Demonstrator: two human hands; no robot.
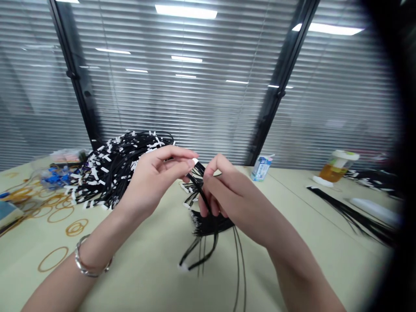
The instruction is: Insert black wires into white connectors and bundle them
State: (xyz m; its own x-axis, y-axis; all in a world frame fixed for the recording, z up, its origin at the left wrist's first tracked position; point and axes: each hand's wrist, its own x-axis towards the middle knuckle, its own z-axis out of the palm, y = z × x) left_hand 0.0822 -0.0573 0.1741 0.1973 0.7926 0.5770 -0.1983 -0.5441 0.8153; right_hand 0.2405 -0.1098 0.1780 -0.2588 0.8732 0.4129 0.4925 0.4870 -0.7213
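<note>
In the middle of the head view, my left hand [156, 180] pinches the upper end of a black cable near a small white tab [195, 160]. My right hand [235, 193] has its fingers curled round the same black cable [212, 242], which loops down to a white end [183, 267] above the table. Two thin black strands hang lower, to the right of the loop. Beneath my right hand lies a bundle of black cables [208, 225] with pale ends. What sits inside the right fingers is partly hidden.
A large heap of black cables with white tags [120, 167] stands at the back left. Loose rubber bands [76, 227] and blue pieces [56, 177] lie left. A drink carton [261, 168], a container of amber liquid [334, 167] and more black cables [354, 212] are right.
</note>
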